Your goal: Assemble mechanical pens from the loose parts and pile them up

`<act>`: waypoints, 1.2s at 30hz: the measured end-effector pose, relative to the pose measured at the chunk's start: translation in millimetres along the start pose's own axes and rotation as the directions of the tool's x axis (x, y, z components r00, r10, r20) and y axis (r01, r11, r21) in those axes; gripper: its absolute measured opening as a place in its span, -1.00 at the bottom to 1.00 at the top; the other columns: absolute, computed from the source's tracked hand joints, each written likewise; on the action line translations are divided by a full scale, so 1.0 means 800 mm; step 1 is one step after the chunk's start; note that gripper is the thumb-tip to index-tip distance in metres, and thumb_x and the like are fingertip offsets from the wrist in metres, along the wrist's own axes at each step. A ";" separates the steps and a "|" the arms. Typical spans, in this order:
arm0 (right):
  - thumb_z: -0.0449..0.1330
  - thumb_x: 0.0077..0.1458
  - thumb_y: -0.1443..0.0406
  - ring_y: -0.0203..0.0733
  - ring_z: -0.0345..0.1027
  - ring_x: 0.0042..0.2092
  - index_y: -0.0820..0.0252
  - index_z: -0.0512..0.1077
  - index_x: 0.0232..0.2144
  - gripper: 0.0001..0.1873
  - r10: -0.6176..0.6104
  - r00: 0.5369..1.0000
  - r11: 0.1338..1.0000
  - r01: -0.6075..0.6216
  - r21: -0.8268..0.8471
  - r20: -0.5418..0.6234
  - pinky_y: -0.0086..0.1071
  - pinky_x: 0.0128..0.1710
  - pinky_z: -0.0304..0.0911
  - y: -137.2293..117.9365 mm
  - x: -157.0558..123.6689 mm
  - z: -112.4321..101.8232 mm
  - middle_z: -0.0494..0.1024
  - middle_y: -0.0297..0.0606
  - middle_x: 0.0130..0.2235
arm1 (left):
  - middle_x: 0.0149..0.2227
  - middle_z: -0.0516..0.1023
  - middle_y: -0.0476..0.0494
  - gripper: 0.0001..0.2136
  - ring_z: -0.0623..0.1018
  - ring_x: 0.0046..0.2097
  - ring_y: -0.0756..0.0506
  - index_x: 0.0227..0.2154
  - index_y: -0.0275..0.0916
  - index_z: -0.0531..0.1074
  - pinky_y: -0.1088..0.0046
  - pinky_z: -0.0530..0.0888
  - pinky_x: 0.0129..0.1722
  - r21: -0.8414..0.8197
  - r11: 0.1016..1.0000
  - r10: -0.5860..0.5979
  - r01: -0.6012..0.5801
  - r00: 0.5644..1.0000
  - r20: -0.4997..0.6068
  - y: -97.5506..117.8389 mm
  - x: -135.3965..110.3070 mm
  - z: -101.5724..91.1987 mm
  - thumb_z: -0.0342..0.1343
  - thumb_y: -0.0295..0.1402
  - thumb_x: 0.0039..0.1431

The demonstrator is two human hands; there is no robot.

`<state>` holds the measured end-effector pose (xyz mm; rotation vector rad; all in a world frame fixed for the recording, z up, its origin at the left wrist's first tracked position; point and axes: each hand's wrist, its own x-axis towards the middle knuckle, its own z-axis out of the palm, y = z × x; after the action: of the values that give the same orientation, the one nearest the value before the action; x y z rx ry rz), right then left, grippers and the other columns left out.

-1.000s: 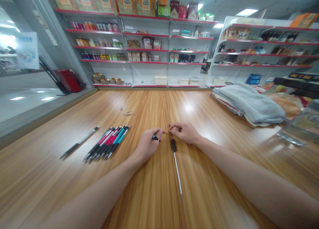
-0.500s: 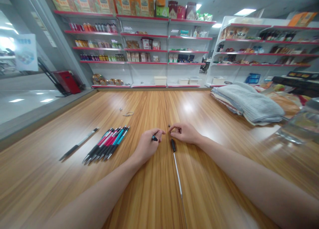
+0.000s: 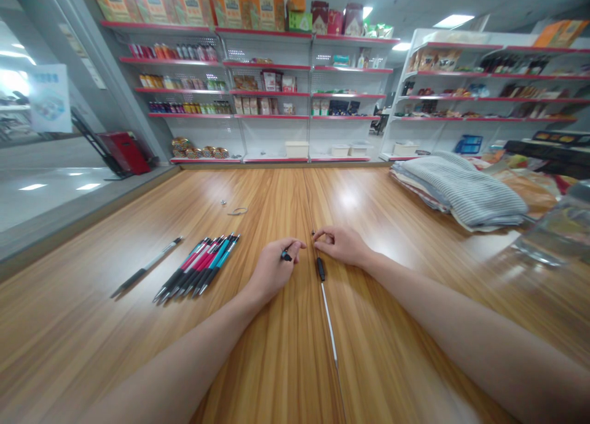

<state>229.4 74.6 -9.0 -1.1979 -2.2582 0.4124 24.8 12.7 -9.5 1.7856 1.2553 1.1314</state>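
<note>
My left hand [image 3: 273, 268] rests on the wooden table [image 3: 286, 350], fingers pinched on a small dark pen part [image 3: 286, 255] with a blue tip. My right hand [image 3: 341, 246] lies just to its right, fingertips pinched on something tiny I cannot make out. A black-and-white pen body [image 3: 325, 304] lies on the table seam just below my right hand. To the left lies a row of several red and teal pens [image 3: 198, 265]. A single black-and-silver pen [image 3: 146, 266] lies apart, farther left.
A small ring and a thin spring-like piece [image 3: 237, 211] lie farther back on the table. Folded striped cloths [image 3: 461, 190] are stacked at the right, with a clear plastic container [image 3: 553, 233] beyond. Store shelves [image 3: 276, 86] line the back wall.
</note>
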 end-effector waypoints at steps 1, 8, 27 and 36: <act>0.18 0.06 0.19 -0.36 0.18 -0.52 0.12 0.51 -0.27 -0.80 -0.001 1.000 1.000 0.001 -0.003 -0.002 -0.47 -0.51 -0.07 0.000 0.000 0.000 0.38 -0.43 -0.57 | -0.51 0.38 -0.04 -0.69 0.33 -0.55 0.03 -0.21 -0.28 0.51 0.56 0.23 -0.57 0.004 1.000 0.004 -0.004 1.000 0.000 0.000 0.000 0.000 -0.06 -0.20 0.23; 0.17 0.07 0.19 -0.36 0.18 -0.52 0.11 0.50 -0.27 -0.80 -0.001 1.000 1.000 0.001 -0.020 -0.008 -0.47 -0.51 -0.07 0.001 0.000 0.001 0.37 -0.43 -0.56 | -0.51 0.37 -0.02 -0.68 0.33 -0.55 0.04 -0.21 -0.28 0.50 0.56 0.23 -0.56 0.029 0.999 0.015 -0.016 1.000 0.007 -0.002 0.000 0.002 -0.08 -0.20 0.26; 0.13 0.17 0.22 -0.28 0.34 -0.33 0.18 0.39 -0.07 -0.71 -0.539 0.825 0.829 0.555 0.066 -0.170 -0.43 -0.31 0.25 -0.076 -0.034 0.007 0.49 -0.24 -0.29 | -0.40 0.54 -0.13 -0.88 0.49 -0.33 -0.10 -0.38 -0.23 0.48 0.47 0.30 -0.34 0.433 0.896 0.103 -0.101 0.995 0.020 0.002 -0.007 -0.002 0.05 -0.49 0.06; 0.18 0.13 0.15 -0.39 0.20 -0.57 0.25 0.42 -0.36 -0.76 0.127 0.951 0.753 0.094 0.652 -0.283 -0.50 -0.60 0.09 -0.034 -0.012 0.006 0.39 -0.37 -0.57 | -0.56 0.39 0.00 -0.74 0.34 -0.50 0.01 -0.32 -0.27 0.49 0.52 0.19 -0.49 0.163 0.986 0.039 -0.026 0.996 -0.079 0.004 0.001 0.001 0.04 -0.18 0.16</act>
<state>212.7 51.0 -2.5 -0.8243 -1.6024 0.8779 26.7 12.7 -7.1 1.9012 1.4067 1.1600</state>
